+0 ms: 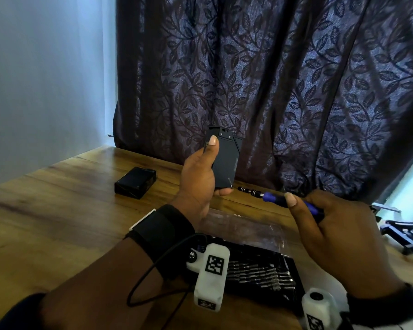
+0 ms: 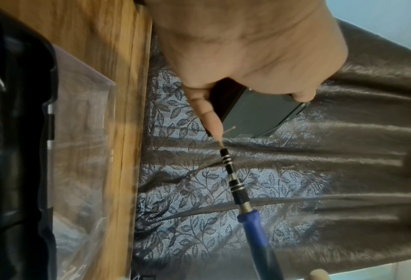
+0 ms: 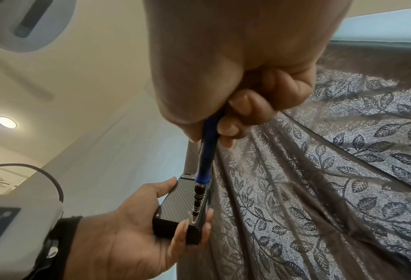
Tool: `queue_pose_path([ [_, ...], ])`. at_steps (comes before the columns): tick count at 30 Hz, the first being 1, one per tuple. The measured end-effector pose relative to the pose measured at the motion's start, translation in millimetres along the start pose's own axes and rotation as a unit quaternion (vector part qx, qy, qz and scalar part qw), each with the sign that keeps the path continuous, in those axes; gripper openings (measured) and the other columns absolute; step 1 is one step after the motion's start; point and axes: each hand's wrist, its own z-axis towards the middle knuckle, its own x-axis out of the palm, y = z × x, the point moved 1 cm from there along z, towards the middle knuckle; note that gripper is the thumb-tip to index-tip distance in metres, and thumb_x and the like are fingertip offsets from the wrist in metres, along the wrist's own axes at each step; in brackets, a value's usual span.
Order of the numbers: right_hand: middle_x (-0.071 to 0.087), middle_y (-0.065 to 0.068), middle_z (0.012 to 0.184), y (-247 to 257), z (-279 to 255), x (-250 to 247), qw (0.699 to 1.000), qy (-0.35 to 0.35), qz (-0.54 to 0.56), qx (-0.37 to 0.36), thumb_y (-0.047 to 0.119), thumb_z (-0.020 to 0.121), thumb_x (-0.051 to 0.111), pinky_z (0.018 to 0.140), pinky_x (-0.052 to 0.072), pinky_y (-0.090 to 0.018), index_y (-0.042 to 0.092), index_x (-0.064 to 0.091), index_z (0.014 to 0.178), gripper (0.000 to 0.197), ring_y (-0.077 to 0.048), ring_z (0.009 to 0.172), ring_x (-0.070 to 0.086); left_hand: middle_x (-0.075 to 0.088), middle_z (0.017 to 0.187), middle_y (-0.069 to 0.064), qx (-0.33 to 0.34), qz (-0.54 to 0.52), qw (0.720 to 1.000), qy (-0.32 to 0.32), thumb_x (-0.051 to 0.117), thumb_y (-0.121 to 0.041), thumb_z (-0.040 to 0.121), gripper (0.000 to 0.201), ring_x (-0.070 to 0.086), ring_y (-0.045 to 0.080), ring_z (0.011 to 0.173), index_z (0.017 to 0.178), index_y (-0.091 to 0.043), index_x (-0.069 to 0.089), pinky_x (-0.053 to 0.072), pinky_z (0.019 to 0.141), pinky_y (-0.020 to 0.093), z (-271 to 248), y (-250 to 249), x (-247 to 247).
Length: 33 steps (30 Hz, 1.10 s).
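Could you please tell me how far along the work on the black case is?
Done: the bit kit lies open and the screwdriver carries a bit. In hand: the left hand holds the black case while the right hand sets the tip at a corner screw. Left: the other screws appear seated, the case closed.

A dark leaf-patterned curtain (image 1: pixel 284 86) hangs behind the wooden table (image 1: pixel 57 210), beside a pale wall (image 1: pixel 45 79). On the table lie a small black box (image 1: pixel 136 182) to the left, an open case of bits (image 1: pixel 260 270) with a clear lid (image 1: pixel 243 228), and a black bracket (image 1: pixel 402 234) at the right.
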Motion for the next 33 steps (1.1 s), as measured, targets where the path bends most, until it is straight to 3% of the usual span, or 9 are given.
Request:
queue_pose_path([
  [3, 0.051, 0.011, 0.048, 1, -1, -1, 0.999, -0.005, 0.043, 0.009, 0.047, 0.093, 0.063, 0.044, 0.037, -0.017, 0.032, 0.058, 0.085, 0.019, -0.009, 0.056, 0.06, 0.077, 0.104, 0.013, -0.001, 0.006, 1.0, 0.0, 0.053, -0.066, 0.092, 0.061, 0.071, 0.023, 0.077, 0.115, -0.013, 0.072, 0.058, 0.054, 0.035, -1, 0, 1],
  [5, 0.052, 0.01, 0.048, 2, -2, -2, 0.998, -0.005, 0.065, 0.016, 0.036, 0.088, 0.072, 0.045, 0.039, -0.014, 0.031, 0.055, 0.088, 0.017, -0.004, 0.062, 0.062, 0.077, 0.108, 0.014, -0.003, 0.016, 1.0, 0.003, 0.052, -0.064, 0.096, 0.056, 0.072, 0.024, 0.08, 0.116, -0.015, 0.072, 0.059, 0.055, 0.036, -1, 2, 2],
  [9, 0.045, 0.009, 0.041, 4, -2, -2, 0.999, -0.018, 0.032, 0.009, 0.044, 0.091, 0.064, 0.042, 0.033, -0.016, 0.027, 0.055, 0.08, 0.022, -0.008, 0.037, 0.048, 0.076, 0.11, 0.013, -0.008, 0.021, 1.0, 0.006, 0.052, -0.064, 0.096, 0.055, 0.072, 0.024, 0.082, 0.117, -0.018, 0.072, 0.06, 0.056, 0.036, -2, 4, 2],
  [15, 0.039, 0.008, 0.041, 1, 1, -2, 1.0, -0.01, 0.001, 0.017, 0.062, 0.097, 0.044, 0.043, 0.028, -0.022, 0.024, 0.05, 0.063, 0.051, -0.009, 0.036, 0.041, 0.077, 0.108, 0.013, -0.005, 0.015, 1.0, -0.001, 0.052, -0.064, 0.096, 0.052, 0.072, 0.024, 0.081, 0.112, -0.02, 0.073, 0.058, 0.055, 0.035, -2, 3, 2],
  [17, 0.043, 0.009, 0.042, 1, 0, -3, 1.0, -0.011, 0.023, 0.016, 0.059, 0.094, 0.05, 0.043, 0.032, -0.02, 0.03, 0.055, 0.073, 0.037, -0.014, 0.045, 0.053, 0.077, 0.105, 0.013, -0.004, 0.015, 1.0, 0.002, 0.052, -0.064, 0.095, 0.051, 0.072, 0.022, 0.08, 0.111, -0.02, 0.073, 0.058, 0.056, 0.035, -3, 3, 2],
  [20, 0.051, 0.012, 0.046, 2, -2, -3, 0.998, -0.007, 0.057, 0.018, 0.043, 0.088, 0.068, 0.046, 0.039, -0.014, 0.034, 0.056, 0.089, 0.015, -0.002, 0.062, 0.062, 0.077, 0.104, 0.012, -0.004, 0.025, 1.0, 0.007, 0.052, -0.064, 0.096, 0.051, 0.073, 0.021, 0.08, 0.112, -0.02, 0.073, 0.059, 0.057, 0.036, -4, 4, 3],
  [22, 0.049, 0.011, 0.044, 2, -3, -2, 0.998, -0.009, 0.061, 0.014, 0.034, 0.087, 0.073, 0.05, 0.041, -0.012, 0.03, 0.057, 0.083, 0.017, -0.002, 0.061, 0.061, 0.078, 0.104, 0.008, -0.008, 0.03, 0.999, 0.009, 0.052, -0.064, 0.095, 0.05, 0.074, 0.021, 0.082, 0.112, -0.022, 0.073, 0.06, 0.057, 0.037, -4, 6, 3],
  [26, 0.041, 0.009, 0.039, 3, -2, -2, 1.0, -0.019, 0.019, 0.007, 0.047, 0.093, 0.062, 0.042, 0.029, -0.015, 0.025, 0.056, 0.072, 0.031, -0.007, 0.037, 0.045, 0.079, 0.096, 0.002, -0.012, 0.036, 0.999, 0.009, 0.052, -0.064, 0.096, 0.047, 0.074, 0.02, 0.08, 0.108, -0.024, 0.073, 0.06, 0.059, 0.037, -4, 7, 4],
  [33, 0.042, 0.005, 0.042, -7, 1, 1, 1.0, 0.01, 0.01, 0.018, 0.062, 0.096, 0.046, 0.041, 0.033, -0.026, 0.024, 0.048, 0.058, 0.054, -0.008, 0.038, 0.044, 0.079, 0.093, 0.001, -0.01, 0.031, 0.999, -0.005, 0.052, -0.063, 0.097, 0.045, 0.074, 0.021, 0.077, 0.106, -0.025, 0.074, 0.06, 0.053, 0.034, -3, 6, 2],
])
